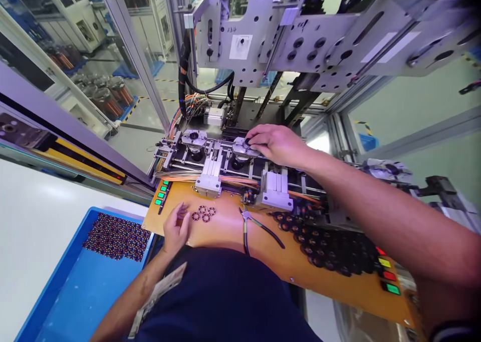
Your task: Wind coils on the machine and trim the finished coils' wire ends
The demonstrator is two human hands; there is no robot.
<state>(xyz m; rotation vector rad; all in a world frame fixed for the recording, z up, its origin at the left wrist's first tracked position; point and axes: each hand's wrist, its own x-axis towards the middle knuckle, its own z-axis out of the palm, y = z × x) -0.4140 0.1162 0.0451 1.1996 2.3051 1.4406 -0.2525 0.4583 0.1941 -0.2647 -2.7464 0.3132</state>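
Note:
My right hand reaches over the middle metal fixture of the machine. Its thumb and fingertips close on a small dark ring-shaped part at the fixture's top; the fingers hide much of it. My left hand rests at the near left of the orange panel, fingers loosely bent and apart, holding nothing I can see. Beside its fingertips lie several small dark rings with coppery segments. A second fixture stands to the left with a dark toothed ring in its top.
Diagonal cutters lie spread on the panel. A pile of black round parts covers its right side. The blue tray at left holds many small rings. Lit buttons sit at the panel's left. Metal plates hang above.

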